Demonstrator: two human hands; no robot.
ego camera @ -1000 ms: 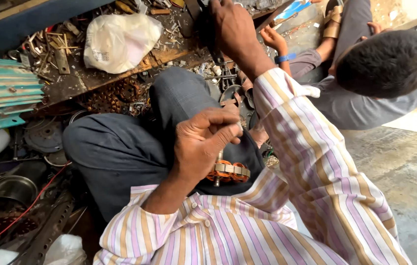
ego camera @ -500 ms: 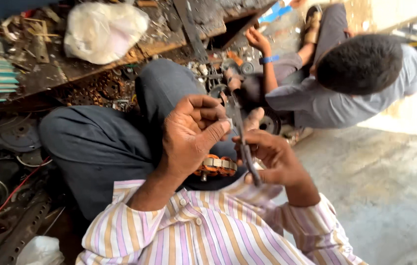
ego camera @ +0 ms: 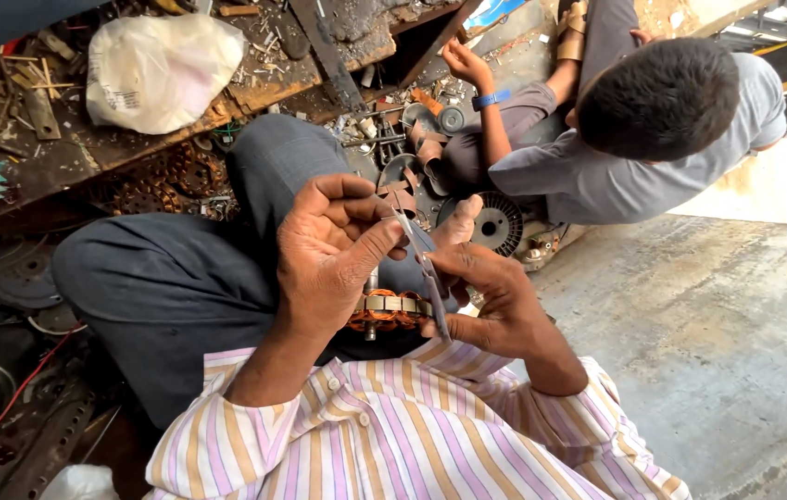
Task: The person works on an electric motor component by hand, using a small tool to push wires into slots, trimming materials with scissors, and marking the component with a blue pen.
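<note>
My left hand (ego camera: 333, 255) and my right hand (ego camera: 495, 301) meet over my lap. Between them they hold a thin grey metal strip (ego camera: 423, 268), tilted. The left thumb and fingers pinch its upper end, while the right hand grips its lower part. Just below the hands, a motor stator with copper windings (ego camera: 384, 313) rests on my grey trousers (ego camera: 180, 278), partly hidden by both hands. Striped shirt sleeves cover my forearms.
Another person in a grey shirt (ego camera: 597, 167) sits at the upper right, one hand (ego camera: 463, 63) among small metal parts. A round finned rotor (ego camera: 497, 224) lies by my foot. A white plastic bag (ego camera: 162, 69) sits on a cluttered wooden bench. Concrete floor (ego camera: 717, 333) lies to the right.
My right hand came back from reaching toward the bench, bringing the metal strip. My left hand has lifted off the stator and now pinches the strip's upper end.
</note>
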